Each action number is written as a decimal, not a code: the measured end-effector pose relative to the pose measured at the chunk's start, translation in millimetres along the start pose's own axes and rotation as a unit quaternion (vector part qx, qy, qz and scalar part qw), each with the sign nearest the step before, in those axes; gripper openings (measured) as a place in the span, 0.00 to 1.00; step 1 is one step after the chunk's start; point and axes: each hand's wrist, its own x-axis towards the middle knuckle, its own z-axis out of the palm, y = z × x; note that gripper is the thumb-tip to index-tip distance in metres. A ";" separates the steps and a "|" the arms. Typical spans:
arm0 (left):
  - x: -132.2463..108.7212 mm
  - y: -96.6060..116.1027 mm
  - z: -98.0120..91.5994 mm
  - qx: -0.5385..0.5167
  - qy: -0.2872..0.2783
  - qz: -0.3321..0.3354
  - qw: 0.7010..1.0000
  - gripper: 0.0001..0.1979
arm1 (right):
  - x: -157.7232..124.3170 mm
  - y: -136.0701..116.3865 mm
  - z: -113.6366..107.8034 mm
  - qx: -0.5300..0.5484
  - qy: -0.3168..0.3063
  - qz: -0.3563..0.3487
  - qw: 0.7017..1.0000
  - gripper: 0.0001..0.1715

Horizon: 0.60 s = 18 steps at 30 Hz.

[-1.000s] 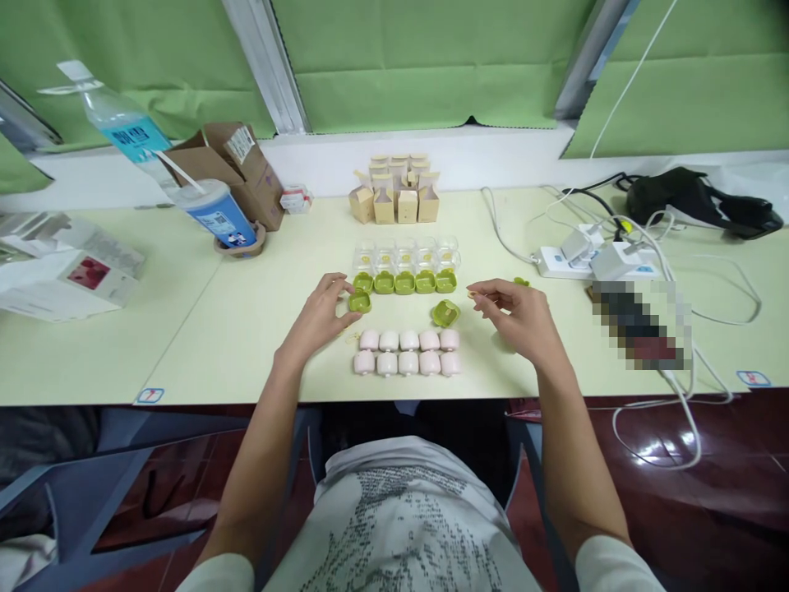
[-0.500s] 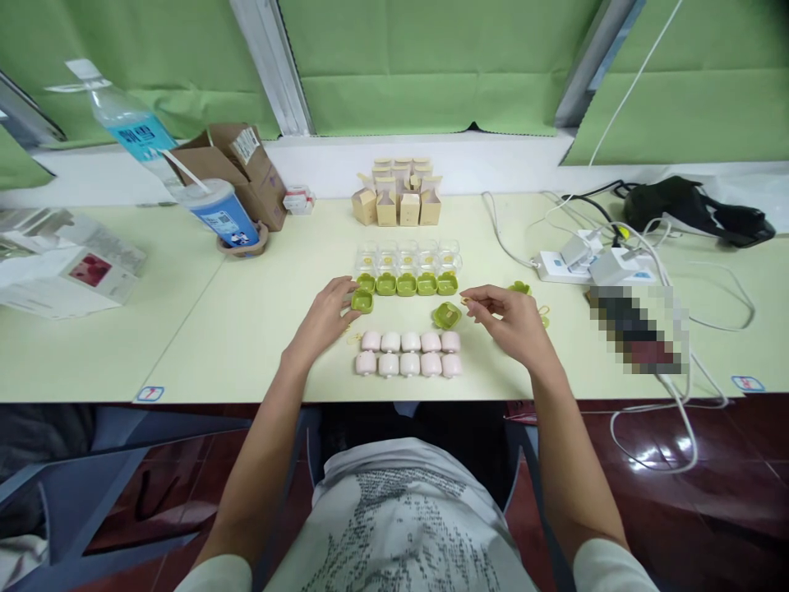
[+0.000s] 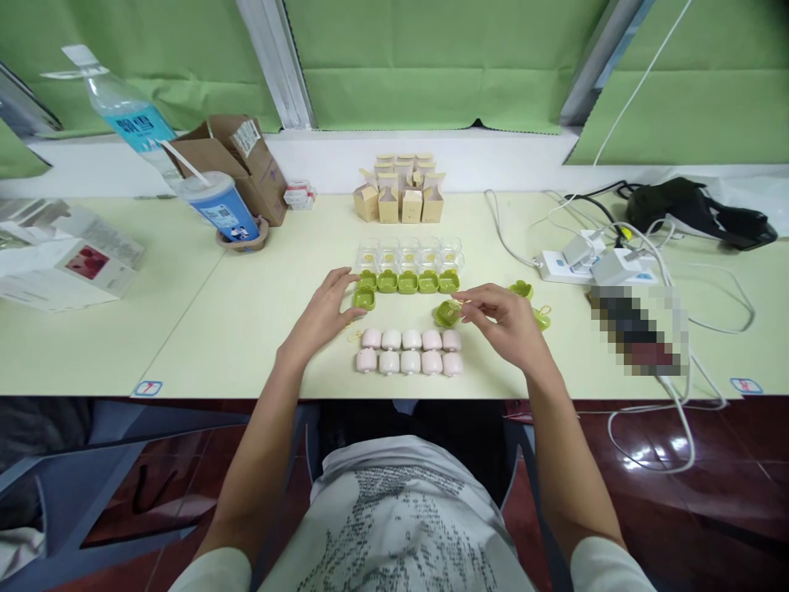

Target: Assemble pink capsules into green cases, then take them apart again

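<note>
My left hand (image 3: 326, 315) has its fingers apart beside a small green cup (image 3: 364, 298), at the left end of a row of green cups (image 3: 408, 282). Fingertips of my right hand (image 3: 498, 319) are pinched together at the edge of another green cup (image 3: 446, 313); what they hold is too small to make out. Clear plastic cups (image 3: 408, 254) stand behind the green row. Nearer the table edge lie two rows of pink and white rounded pieces (image 3: 410, 362). More green pieces (image 3: 521, 289) lie behind my right hand.
Small open cardboard boxes (image 3: 411, 205) stand at the back. On the left are a blue cup (image 3: 223, 215), a bottle (image 3: 132, 123), a brown box (image 3: 259, 177) and white packaging (image 3: 74, 267). A power strip (image 3: 558, 267) with cables lies right.
My right hand has moved slightly left, over the edge of the separate green cup. My left hand's fingers have spread a little from the green cup beside them.
</note>
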 end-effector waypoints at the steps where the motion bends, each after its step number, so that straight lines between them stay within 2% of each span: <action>1: -0.8 8.7 -5.3 -0.019 0.021 0.020 0.999 0.23 | -2.0 -3.7 3.0 0.030 -0.006 -0.005 1.000 0.16; 3: -4.0 30.5 -13.0 -0.107 0.047 0.054 0.992 0.23 | -7.0 -13.1 13.2 0.096 -0.020 -0.007 0.995 0.18; 6: -10.7 64.2 -11.0 -0.205 -0.020 0.084 0.975 0.21 | -14.4 -27.5 36.3 0.166 -0.047 -0.003 0.985 0.21; 8: -14.1 79.7 -4.0 -0.194 -0.039 0.112 0.974 0.13 | -17.8 -33.9 50.3 0.182 -0.061 -0.013 0.981 0.18; 11: -16.1 85.3 -2.1 -0.135 -0.010 0.125 0.983 0.07 | -18.0 -35.6 56.3 0.162 -0.055 -0.036 0.985 0.13; 13: -16.8 78.2 -12.2 -0.080 -0.007 0.102 0.991 0.06 | -14.4 -30.3 48.4 0.089 -0.018 -0.061 0.994 0.13; 16: -18.3 57.9 -35.9 0.058 -0.060 0.035 0.996 0.07 | -6.2 -13.7 29.0 -0.125 0.061 -0.099 0.985 0.11; 18: -18.8 43.6 -47.1 0.132 -0.105 -0.018 0.986 0.08 | -0.9 -1.8 19.6 -0.253 0.031 -0.080 0.964 0.14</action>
